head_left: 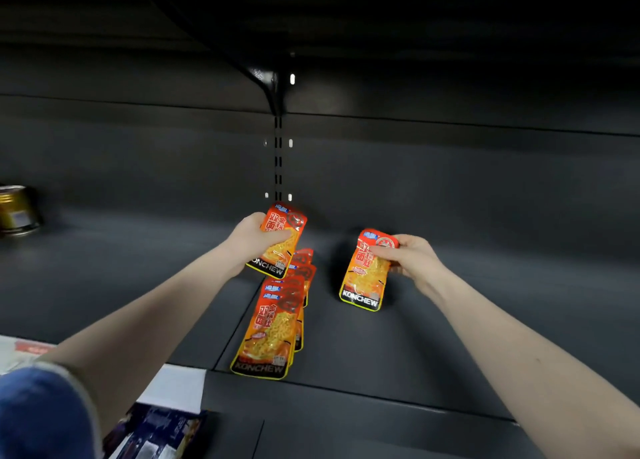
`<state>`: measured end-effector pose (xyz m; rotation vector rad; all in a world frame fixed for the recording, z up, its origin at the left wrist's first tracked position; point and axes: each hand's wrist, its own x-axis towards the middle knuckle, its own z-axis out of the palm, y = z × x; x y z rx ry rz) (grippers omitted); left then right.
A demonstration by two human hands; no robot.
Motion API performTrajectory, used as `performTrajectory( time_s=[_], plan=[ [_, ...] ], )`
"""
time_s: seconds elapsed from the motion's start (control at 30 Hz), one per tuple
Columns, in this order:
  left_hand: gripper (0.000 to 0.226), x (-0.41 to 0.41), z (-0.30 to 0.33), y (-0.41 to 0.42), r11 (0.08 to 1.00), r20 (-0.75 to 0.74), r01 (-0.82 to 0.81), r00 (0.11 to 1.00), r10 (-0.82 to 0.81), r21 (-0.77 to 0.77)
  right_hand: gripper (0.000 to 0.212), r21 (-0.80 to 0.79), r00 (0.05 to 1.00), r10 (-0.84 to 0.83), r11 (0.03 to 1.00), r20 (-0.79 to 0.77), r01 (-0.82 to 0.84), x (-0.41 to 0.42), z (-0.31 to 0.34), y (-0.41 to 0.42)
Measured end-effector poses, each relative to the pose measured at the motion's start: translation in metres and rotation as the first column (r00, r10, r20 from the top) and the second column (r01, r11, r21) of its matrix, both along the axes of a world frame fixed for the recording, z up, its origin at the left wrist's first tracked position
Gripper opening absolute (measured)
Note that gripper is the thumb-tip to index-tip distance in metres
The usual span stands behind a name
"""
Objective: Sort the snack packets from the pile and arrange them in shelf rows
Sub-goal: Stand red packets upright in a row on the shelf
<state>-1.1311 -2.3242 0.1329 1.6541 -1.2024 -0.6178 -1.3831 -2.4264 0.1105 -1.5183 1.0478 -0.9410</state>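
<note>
At the far left a gold tin [16, 209] sits blurred on the dark shelf [450, 337]; leave it out of the sorting. Your left hand [254, 238] holds one orange packet [282, 240] above the far end of the row of packets [273, 323], fingers curled round its left edge and thumb pressed across the printed face. That row lies flat and overlapping on the shelf deck, running toward you. These pouches look light, thin and glossy, so they will likely bend and slide over each other; grip a sealed edge or the top corner rather than the soft middle. To the right, your right hand [408, 256] pinches a second packet [365, 271] near its upper right corner, thumb on the front, fingers behind, the lower end hanging just over the shelf, well apart from the row.
</note>
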Motion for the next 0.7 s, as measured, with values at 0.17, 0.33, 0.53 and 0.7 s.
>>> performTrajectory(
  time_s=[0.17, 0.33, 0.53, 0.7],
  plan=[
    [0.022, 0.013, 0.001, 0.0, 0.999, 0.0, -0.021, 1.0, 0.021, -0.031, 0.016, 0.017, 0.992, 0.047, 0.999, -0.121, -0.046, 0.03, -0.003, -0.012],
    [0.023, 0.026, 0.0, -0.006, 0.999, -0.005, -0.022, 1.0, 0.022, -0.034, 0.035, 0.032, 0.981, 0.04, 0.999, -0.189, -0.034, 0.056, -0.015, -0.024],
    [0.031, 0.035, -0.005, -0.014, 1.0, -0.022, -0.004, 1.0, 0.004, -0.022, 0.038, 0.008, 0.985, -0.005, 1.0, -0.174, 0.007, 0.067, -0.029, -0.024],
    [0.031, 0.031, -0.008, -0.018, 1.0, -0.022, 0.021, 1.0, -0.021, -0.015, 0.041, -0.182, 0.941, -0.137, 0.98, -0.308, 0.084, 0.071, -0.042, -0.022]
  ],
)
